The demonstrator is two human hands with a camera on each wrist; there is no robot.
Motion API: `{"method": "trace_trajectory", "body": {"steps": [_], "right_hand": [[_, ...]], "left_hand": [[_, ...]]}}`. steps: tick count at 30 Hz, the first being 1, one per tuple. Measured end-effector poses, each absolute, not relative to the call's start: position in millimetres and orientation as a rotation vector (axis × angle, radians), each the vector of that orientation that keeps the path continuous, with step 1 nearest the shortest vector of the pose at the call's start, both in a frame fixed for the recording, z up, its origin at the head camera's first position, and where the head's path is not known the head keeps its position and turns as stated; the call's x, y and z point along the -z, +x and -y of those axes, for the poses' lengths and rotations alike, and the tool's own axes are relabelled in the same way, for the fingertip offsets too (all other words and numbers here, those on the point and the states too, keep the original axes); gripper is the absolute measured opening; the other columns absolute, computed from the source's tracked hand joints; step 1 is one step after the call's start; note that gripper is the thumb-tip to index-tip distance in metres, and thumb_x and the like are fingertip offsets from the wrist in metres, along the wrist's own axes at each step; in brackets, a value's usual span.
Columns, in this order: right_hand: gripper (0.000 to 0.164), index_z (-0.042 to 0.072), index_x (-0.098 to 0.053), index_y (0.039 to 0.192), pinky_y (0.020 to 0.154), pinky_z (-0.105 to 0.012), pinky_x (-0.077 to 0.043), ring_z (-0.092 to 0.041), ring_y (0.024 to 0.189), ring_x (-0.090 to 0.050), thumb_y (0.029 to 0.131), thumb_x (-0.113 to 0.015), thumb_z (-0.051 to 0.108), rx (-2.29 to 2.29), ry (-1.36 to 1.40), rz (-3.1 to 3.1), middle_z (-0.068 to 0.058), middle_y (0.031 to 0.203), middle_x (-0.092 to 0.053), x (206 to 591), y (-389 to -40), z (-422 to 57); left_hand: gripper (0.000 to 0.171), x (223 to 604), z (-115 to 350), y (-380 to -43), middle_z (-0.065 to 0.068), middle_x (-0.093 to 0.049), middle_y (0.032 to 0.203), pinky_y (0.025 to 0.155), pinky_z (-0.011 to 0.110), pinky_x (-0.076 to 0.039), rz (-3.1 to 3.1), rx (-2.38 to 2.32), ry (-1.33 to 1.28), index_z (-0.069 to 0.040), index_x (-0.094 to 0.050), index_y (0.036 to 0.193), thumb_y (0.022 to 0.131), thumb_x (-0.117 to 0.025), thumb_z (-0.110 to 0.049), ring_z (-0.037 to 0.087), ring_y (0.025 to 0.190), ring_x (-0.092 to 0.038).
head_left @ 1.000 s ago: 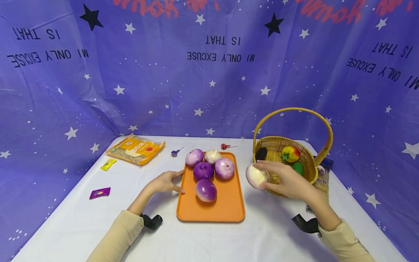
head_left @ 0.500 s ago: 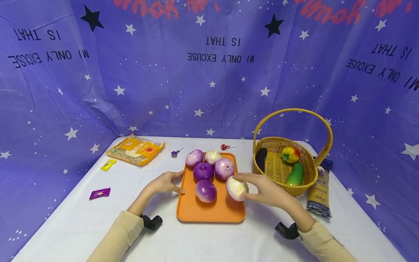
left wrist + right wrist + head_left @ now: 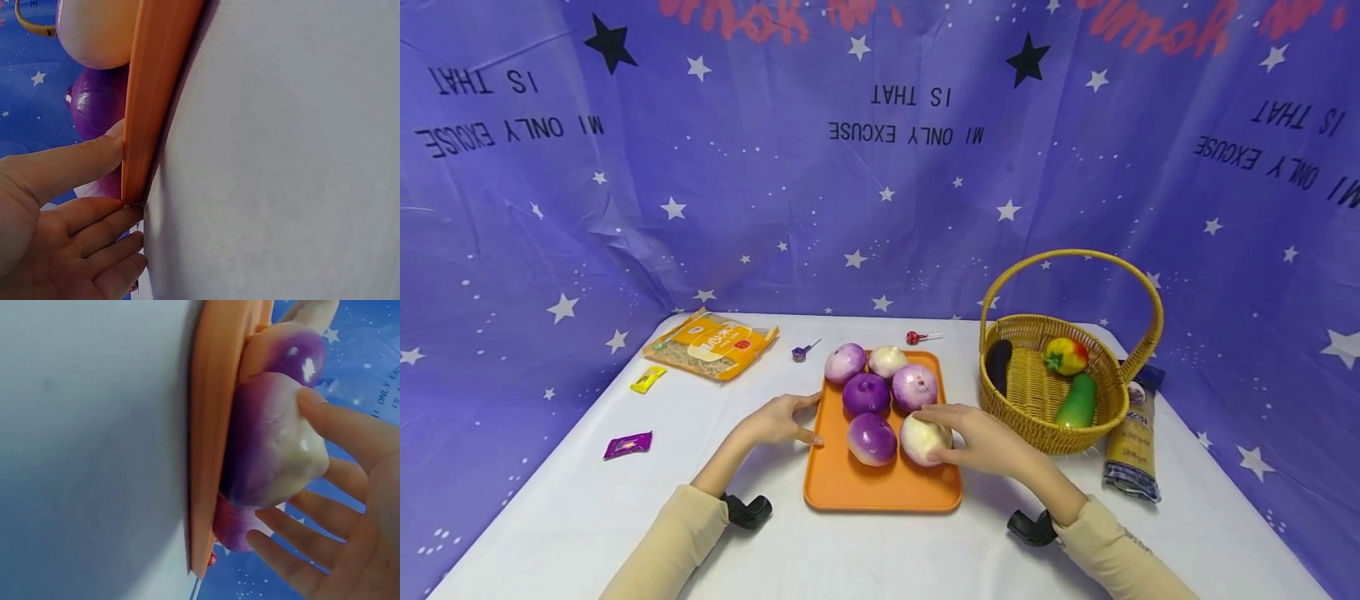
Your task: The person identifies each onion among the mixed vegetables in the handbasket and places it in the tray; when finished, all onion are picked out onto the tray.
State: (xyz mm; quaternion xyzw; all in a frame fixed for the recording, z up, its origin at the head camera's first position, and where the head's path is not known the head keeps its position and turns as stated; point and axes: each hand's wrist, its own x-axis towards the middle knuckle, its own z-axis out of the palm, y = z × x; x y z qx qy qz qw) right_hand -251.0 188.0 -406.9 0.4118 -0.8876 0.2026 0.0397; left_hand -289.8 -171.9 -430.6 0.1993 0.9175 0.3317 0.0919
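In the head view, an orange tray [image 3: 880, 492] lies on the white table, bearing several purple-and-white onions. My right hand [image 3: 981, 437] holds a pale onion [image 3: 922, 442] by thumb and fingers at the tray's right side, beside a purple onion [image 3: 872, 439]. The right wrist view shows the thumb on the held onion [image 3: 269, 444], its underside down at the tray. My left hand [image 3: 781, 419] touches the tray's left rim. From the left wrist, its thumb [image 3: 75, 165] lies against the rim and its fingers stretch fairly straight along the outside.
A wicker basket [image 3: 1045, 437] at right holds a dark eggplant-like piece [image 3: 997, 365], a red-yellow piece [image 3: 1065, 357] and a green one [image 3: 1077, 402]. Beside it lies a long packet [image 3: 1131, 450]. An orange bag [image 3: 711, 343], wrapped candies [image 3: 628, 445] and lollipops [image 3: 800, 353] are around the tray.
My right hand has carried the pale onion leftward from beside the basket and down onto the tray's right side. The left hand has stayed at the tray's left rim.
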Motion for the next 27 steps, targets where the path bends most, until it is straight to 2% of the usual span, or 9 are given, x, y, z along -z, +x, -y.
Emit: {"method": "trace_trajectory", "body": {"steps": [7,17,27], "right_hand": [[0.059,0.017,-0.053,0.139,0.107,-0.041,-0.039,-0.023,0.129,-0.047,0.087,-0.071,0.039,-0.633,1.214,2.761,-0.005,0.140,-0.053,404.5,-250.5,-187.2],[0.061,0.013,-0.053,0.139,0.106,-0.038,-0.040,-0.020,0.128,-0.049,0.084,-0.076,0.030,-0.608,1.250,2.751,-0.002,0.137,-0.055,408.6,-251.8,-189.3],[0.062,0.014,-0.053,0.138,0.107,-0.039,-0.039,-0.021,0.128,-0.048,0.083,-0.076,0.030,-0.607,1.214,2.753,-0.002,0.138,-0.055,406.4,-252.6,-190.0]], "left_hand": [[0.087,431.6,175.1,-290.7,0.024,-0.047,0.140,0.109,0.053,-0.031,-2.731,-0.980,0.597,0.002,-0.044,0.142,0.072,-0.085,-0.028,0.040,0.131,-0.040],[0.087,432.7,176.6,-289.1,0.024,-0.047,0.140,0.108,0.054,-0.031,-2.738,-0.970,0.599,0.003,-0.044,0.142,0.072,-0.085,-0.028,0.041,0.131,-0.040],[0.086,430.7,175.8,-288.7,0.025,-0.047,0.139,0.108,0.054,-0.031,-2.738,-0.973,0.604,0.004,-0.044,0.141,0.072,-0.085,-0.027,0.041,0.131,-0.040]]}}
